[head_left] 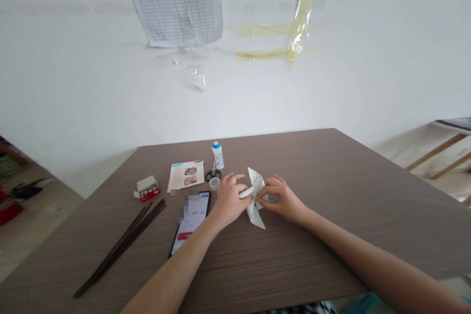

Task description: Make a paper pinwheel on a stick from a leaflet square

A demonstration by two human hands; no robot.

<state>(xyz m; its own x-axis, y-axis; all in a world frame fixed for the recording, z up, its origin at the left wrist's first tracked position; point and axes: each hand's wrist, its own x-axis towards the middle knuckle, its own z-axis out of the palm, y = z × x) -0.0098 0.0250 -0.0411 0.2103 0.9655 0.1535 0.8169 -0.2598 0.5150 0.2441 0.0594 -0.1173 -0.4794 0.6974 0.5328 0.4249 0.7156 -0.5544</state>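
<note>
Paper, one folded sheet (253, 213), clamped between left hand (228, 201) and right hand (283, 200), the left also gripping one white stick (246, 193).

Light: bright, soft and even across the brown wood-grain table (283, 162).
Shadows: faint, sitting close under things on the table.
Distortion: wide-angle stretch, table corners bent toward the frame edges.
Blur: blocky pixelated patch left of table centre.

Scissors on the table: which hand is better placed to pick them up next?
Left, probably: the left hand lies nearest the scissors, though it holds a white stick. The right hand is farther away, on the other side of the folded paper, and pinches it.
</note>
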